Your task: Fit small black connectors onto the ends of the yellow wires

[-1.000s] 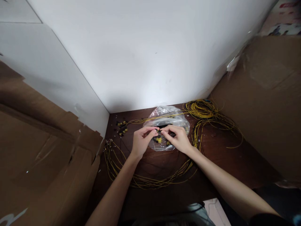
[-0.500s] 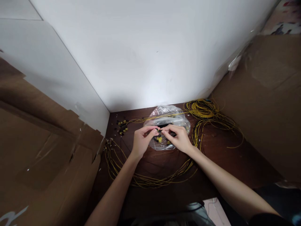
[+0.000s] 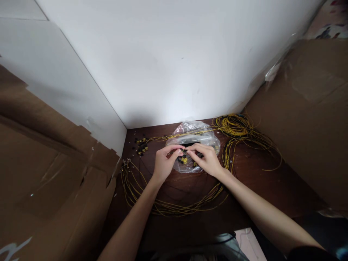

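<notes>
My left hand [image 3: 165,163] pinches a small dark and yellow-green piece [image 3: 182,150] between thumb and fingertips. Close against it, my right hand [image 3: 207,158] has its thumb and forefinger pressed together at the same piece; its exact shape is too small to make out. Both hands are over a clear plastic bag [image 3: 190,127] on the dark brown table [image 3: 179,188]. Yellow and black connectors [image 3: 184,160] show in the bag just below the fingertips.
Yellow and black wires [image 3: 176,210] curve in front of the hands. A coiled wire bundle [image 3: 233,125] lies at the back right, several connectors [image 3: 141,148] at the left. Cardboard [image 3: 49,174] flanks the left, more cardboard [image 3: 307,127] the right, and a white panel [image 3: 163,65] the back.
</notes>
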A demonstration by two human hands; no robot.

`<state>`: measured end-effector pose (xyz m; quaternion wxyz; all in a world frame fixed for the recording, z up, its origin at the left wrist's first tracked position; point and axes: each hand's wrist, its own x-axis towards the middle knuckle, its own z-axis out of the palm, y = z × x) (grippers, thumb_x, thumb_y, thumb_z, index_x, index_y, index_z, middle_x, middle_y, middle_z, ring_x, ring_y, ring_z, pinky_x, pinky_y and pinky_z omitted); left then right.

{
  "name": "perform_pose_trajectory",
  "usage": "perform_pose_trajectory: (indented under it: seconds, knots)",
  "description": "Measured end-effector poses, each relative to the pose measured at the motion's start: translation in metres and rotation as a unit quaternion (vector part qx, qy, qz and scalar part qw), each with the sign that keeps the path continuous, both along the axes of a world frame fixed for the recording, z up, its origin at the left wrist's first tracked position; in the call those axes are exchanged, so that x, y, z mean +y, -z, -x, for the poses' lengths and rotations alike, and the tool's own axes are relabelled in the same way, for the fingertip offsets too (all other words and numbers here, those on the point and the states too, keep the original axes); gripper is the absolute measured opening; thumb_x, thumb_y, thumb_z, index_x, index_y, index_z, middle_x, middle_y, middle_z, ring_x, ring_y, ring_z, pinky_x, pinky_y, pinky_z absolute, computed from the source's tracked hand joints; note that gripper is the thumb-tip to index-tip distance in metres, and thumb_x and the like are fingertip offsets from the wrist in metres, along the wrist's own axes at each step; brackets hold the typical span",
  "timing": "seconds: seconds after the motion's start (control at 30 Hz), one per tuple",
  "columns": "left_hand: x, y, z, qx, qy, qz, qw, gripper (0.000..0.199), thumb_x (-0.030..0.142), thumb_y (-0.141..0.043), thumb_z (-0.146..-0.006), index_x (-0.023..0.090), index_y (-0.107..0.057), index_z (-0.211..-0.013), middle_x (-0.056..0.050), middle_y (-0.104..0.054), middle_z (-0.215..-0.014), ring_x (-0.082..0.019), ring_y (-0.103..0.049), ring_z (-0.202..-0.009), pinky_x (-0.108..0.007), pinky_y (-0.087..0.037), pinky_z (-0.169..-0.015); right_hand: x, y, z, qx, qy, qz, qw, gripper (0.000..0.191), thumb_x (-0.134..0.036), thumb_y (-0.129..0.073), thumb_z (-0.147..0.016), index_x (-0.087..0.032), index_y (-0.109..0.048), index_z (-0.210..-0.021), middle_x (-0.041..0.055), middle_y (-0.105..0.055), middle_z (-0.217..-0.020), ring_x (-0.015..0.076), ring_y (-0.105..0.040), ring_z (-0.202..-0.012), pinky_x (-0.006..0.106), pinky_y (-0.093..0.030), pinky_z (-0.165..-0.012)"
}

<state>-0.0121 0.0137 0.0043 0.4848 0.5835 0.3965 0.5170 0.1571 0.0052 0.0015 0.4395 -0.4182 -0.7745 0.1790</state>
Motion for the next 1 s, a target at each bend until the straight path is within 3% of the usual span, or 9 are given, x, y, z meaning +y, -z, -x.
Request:
perform_pose_trajectory:
  seconds: [0.27, 0.57, 1.0]
  knots:
    - [0.0007, 0.0014, 0.0006, 0.012, 0.01, -0.017, 1.0, 0.015, 0.021, -0.061, -0.076, 0.015, -0.069, -0.087, -0.007, -0.069, -0.09, -0.017, -0.067, -0.076, -0.031, -0.056, -0.075, 0.0006, -0.0006, -0.0002, 0.002, 0.003, -0.002, 1.0, 0.016, -0.022, -0.051, -0.087, -0.016, -0.065, -0.093, 0.0063, -0.067, -0.085, 0.0167, -0.061, -0.075, 0.029, -0.048, -0.071]
    - [-0.0001, -0.0001, -0.0019, -0.041, 0.014, 0.014, 0.999, 0.017, 0.021, -0.064, -0.072, 0.014, -0.066, -0.088, -0.007, -0.069, -0.093, -0.018, -0.065, -0.083, -0.034, -0.056, -0.078, 0.0002, -0.0009, -0.0008, 0.008, 0.01, 0.001, 1.0, 0.017, -0.023, -0.05, -0.087, -0.017, -0.065, -0.093, 0.0057, -0.067, -0.085, 0.0167, -0.061, -0.075, 0.03, -0.048, -0.071]
    - [0.0001, 0.0007, -0.0004, -0.027, 0.024, 0.046, 0.998, 0.024, 0.022, -0.068, -0.07, 0.015, -0.07, -0.093, -0.009, -0.068, -0.101, -0.021, -0.063, -0.092, -0.036, -0.052, -0.085, 0.0004, 0.0, 0.0003, 0.023, 0.026, 0.004, 0.999, 0.015, -0.022, -0.052, -0.086, -0.017, -0.065, -0.091, 0.005, -0.067, -0.085, 0.0166, -0.061, -0.075, 0.029, -0.048, -0.07]
